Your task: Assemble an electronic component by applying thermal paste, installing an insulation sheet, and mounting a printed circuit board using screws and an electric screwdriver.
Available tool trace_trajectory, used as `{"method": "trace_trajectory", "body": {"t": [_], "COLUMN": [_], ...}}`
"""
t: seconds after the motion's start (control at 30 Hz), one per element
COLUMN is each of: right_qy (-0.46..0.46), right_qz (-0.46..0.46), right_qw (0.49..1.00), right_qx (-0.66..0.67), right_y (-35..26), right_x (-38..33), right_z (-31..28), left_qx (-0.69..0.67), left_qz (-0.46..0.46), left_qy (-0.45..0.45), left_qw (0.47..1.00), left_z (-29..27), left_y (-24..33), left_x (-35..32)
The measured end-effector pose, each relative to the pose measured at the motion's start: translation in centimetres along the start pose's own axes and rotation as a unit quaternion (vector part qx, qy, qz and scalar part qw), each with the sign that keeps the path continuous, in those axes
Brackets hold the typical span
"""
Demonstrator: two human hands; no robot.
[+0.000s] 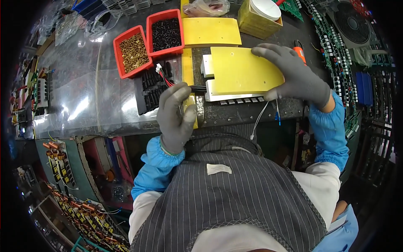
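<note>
A yellow sheet with small holes (pixel 243 69) lies over a white casing (pixel 211 89), whose edges stick out at the left and front. My gloved right hand (pixel 291 73) spans the right end of the sheet, fingers at the far edge and thumb at the near one. My gloved left hand (pixel 174 115) is left of the casing, its fingers loosely bent and the thumb apart. A black cable (pixel 198 88) runs from the casing to my left fingertips. Red and black wires with a white connector (pixel 159 68) come out beyond them; their contact with the fingers is partly hidden.
Red bins hold brass-coloured parts (pixel 133 52) and black screws (pixel 166 34). Behind the casing lie another yellow sheet (pixel 212 31) and a yellow box (pixel 260 21). A black tray (pixel 147 92) stands left; an orange-handled tool (pixel 299 53) is beyond my right hand. Thin wires (pixel 259 119) overhang the front edge.
</note>
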State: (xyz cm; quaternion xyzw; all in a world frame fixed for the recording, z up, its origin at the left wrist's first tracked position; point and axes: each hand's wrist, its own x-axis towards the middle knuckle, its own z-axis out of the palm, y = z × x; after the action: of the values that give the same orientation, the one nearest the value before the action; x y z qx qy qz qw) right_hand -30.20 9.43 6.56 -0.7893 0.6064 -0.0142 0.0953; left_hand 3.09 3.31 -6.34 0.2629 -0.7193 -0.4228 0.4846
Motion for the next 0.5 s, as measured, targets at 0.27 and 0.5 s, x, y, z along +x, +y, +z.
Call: {"method": "trace_trajectory", "body": {"t": [0.27, 0.5], "right_qy": [0.127, 0.203], "right_qz": [0.017, 0.174], "right_qw": [0.988, 0.903], "right_qx": [0.083, 0.337], "right_y": [0.3, 0.1], "right_x": [-2.4, -5.0], "right_z": [2.9, 6.3], "left_qx": [0.138, 0.221], "left_qz": [0.113, 0.12], "left_qy": [-0.098, -0.156], "left_qw": [0.979, 0.955], "left_z": [1.5, 2.1], "left_y": [1.3, 1.0], "left_x": [5.0, 5.8]}}
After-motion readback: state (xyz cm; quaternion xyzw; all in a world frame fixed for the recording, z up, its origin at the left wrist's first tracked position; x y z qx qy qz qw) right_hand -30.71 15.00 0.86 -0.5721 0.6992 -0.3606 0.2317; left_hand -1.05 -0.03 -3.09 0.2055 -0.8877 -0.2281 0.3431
